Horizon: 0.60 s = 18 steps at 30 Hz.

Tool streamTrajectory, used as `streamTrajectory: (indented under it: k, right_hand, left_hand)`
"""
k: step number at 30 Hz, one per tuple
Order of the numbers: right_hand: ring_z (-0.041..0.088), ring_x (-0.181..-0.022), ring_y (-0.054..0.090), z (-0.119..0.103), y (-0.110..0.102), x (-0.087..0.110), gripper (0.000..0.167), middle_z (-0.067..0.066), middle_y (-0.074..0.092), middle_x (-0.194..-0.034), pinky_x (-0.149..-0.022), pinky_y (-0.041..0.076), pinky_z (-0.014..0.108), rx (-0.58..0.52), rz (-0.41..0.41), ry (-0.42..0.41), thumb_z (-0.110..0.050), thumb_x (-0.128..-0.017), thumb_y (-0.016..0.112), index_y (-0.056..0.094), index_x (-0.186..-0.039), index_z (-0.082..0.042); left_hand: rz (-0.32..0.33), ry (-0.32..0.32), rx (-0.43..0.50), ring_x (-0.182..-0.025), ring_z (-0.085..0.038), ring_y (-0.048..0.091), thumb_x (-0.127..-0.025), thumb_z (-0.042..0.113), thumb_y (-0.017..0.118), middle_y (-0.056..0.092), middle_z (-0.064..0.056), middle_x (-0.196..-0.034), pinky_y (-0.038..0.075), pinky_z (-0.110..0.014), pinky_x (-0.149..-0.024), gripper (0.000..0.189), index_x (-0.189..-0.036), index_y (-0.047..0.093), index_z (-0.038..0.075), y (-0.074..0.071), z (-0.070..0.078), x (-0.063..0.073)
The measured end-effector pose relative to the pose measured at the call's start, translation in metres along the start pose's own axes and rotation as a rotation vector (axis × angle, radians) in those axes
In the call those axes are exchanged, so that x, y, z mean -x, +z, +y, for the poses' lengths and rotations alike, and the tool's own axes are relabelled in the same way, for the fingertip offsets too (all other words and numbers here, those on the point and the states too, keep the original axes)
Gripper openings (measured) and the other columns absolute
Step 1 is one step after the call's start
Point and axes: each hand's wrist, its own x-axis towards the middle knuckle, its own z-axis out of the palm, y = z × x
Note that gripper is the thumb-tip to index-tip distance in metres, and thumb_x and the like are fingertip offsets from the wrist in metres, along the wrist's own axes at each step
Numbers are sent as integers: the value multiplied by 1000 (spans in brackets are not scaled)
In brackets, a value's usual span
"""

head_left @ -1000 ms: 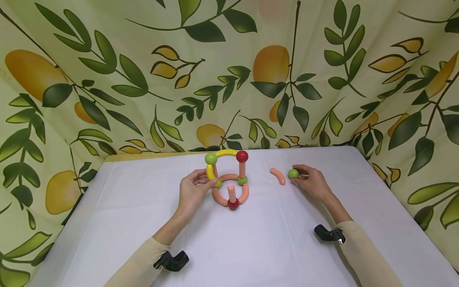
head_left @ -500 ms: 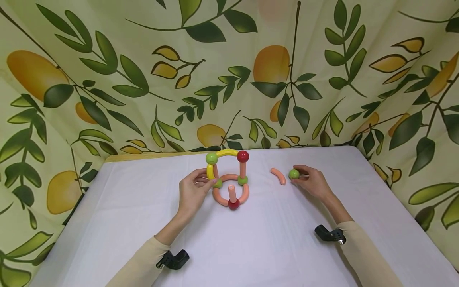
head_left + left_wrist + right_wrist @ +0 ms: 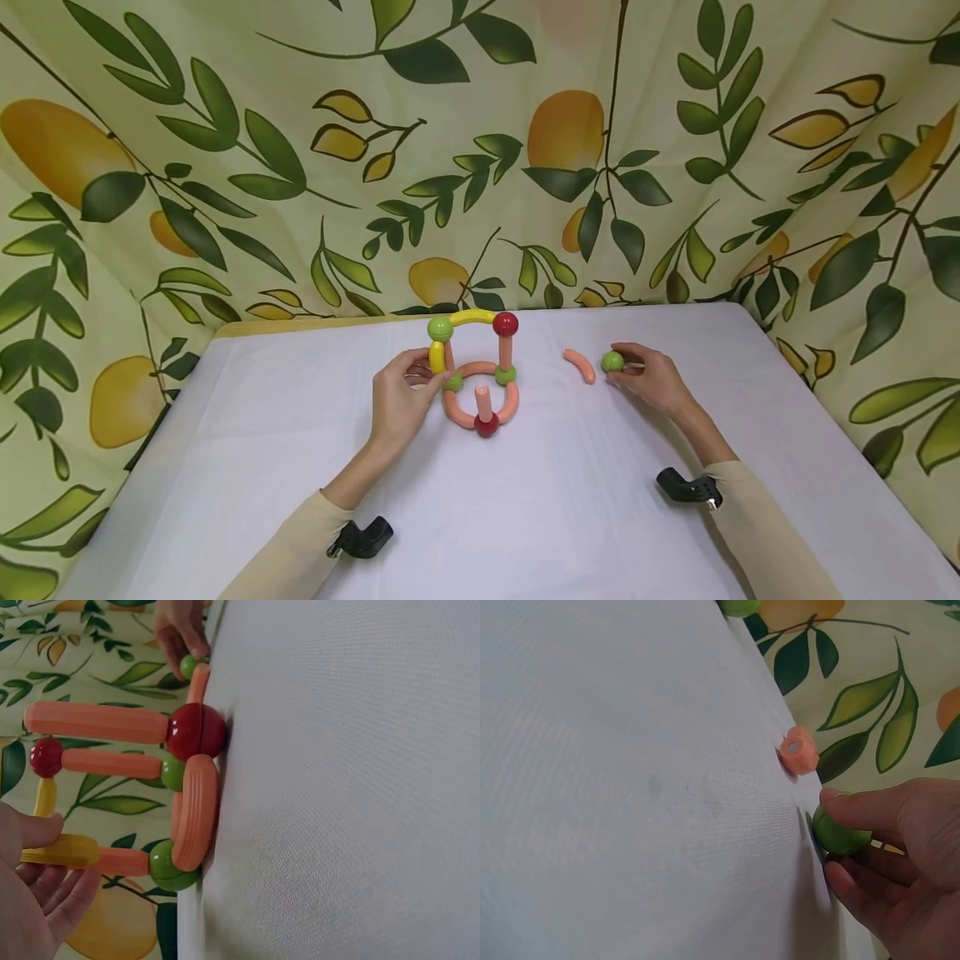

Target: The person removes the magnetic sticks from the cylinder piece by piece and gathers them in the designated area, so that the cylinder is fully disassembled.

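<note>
Slightly left of centre on the table stands a frame of balls and rods: a ring of pink curved rods, green balls, a red ball with an upright pink rod, and upper yellow rods. My left hand pinches the yellow curved rod hanging from the upper green ball. At the right, my right hand holds a loose green ball between thumb and fingers, at the table surface. Just left of that ball lies a loose pink curved rod.
A white cloth covers the table. Behind it hangs a curtain printed with leaves and fruit. A strip of wooden edge shows at the back left.
Both hands keep their holds and barely move. The frame, the loose rod and the green ball stay in place; the whole head view shifts only slightly.
</note>
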Motion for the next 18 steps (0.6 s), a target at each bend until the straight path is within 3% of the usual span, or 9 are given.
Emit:
streamTrajectory:
  k: [11, 18]
  right_hand:
    - [42, -111, 57, -2, -2, 2, 53, 31, 56, -128, -93, 51, 51, 11, 0, 6, -4, -87, 71, 50, -134, 10]
    - [45, -116, 54, -5, -10, 6, 53, 31, 54, -131, -94, 49, 53, 28, 9, -5, -5, -88, 71, 50, -134, 9]
  left_hand:
    - [-2, 2, -24, -76, -22, 68, -76, 5, 84, 69, -14, -91, 59, -32, -70, 38, -109, 67, -5, -1, -2, 1]
    - [68, 7, -61, -81, -29, 66, -78, 16, 85, 67, -16, -99, 58, -37, -74, 53, -122, 62, -2, -7, -1, 6]
